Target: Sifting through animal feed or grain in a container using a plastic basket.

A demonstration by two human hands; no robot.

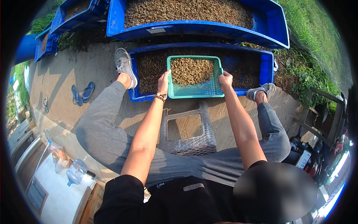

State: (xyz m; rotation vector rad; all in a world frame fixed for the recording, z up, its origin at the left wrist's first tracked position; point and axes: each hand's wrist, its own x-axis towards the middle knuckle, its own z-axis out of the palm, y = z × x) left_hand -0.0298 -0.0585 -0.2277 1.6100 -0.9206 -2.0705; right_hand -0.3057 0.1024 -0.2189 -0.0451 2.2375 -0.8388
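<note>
A green plastic mesh basket [195, 95] is held level over a long blue plastic bin [267, 71]. My left hand [163, 83] grips its left rim and my right hand [225, 79] its right rim. Inside the basket lies a heap of pale brown larvae [191, 70], mostly towards the far left, with bare mesh showing at the near and right sides. Dark, crumbly material with small pale bits [151, 70] covers much of the bin floor under the basket. Most of each hand's fingers is hidden behind the rims.
Beyond stands another blue bin [195, 28] full of larvae. More blue bins [75, 22] stand at the far left. A grey woven-pattern plastic stool [193, 142] is between my legs. Blue slippers [84, 93] lie on the concrete at left. A motorcycle [304, 154] stands at right.
</note>
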